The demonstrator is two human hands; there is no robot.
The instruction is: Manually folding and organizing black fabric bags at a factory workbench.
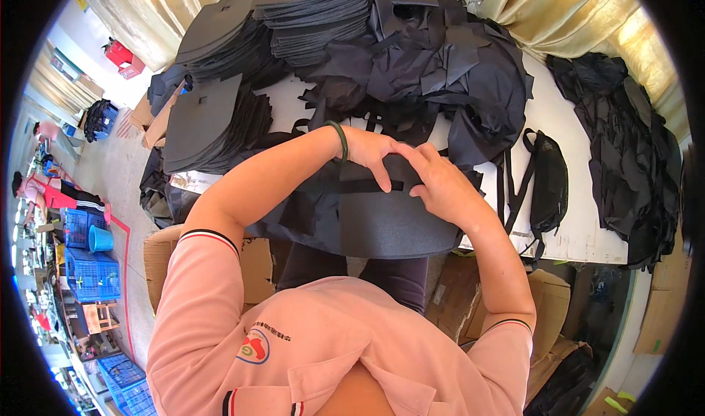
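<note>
A dark grey foam panel (400, 221) with a rounded near edge lies at the table's front edge, partly over my lap. A short black strap (371, 186) crosses its far part. Over that far part, my left hand (363, 152) comes in from the left, its thumb stretched down to the strap. From the right reaches my right hand (440, 185), thumb and forefinger spread apart. The forefingers of both hands meet at their tips. No thing shows clearly between the fingers of either hand. Black fabric (308, 203) lies along the panel's left side.
Stacks of dark foam panels (316, 5) stand at the far left of the white table (587, 225). A heap of black fabric pieces (440, 56) lies beyond my hands. A black mesh bag (547, 181) and more black fabric (624, 152) are at the right. Cardboard boxes (452, 298) stand below.
</note>
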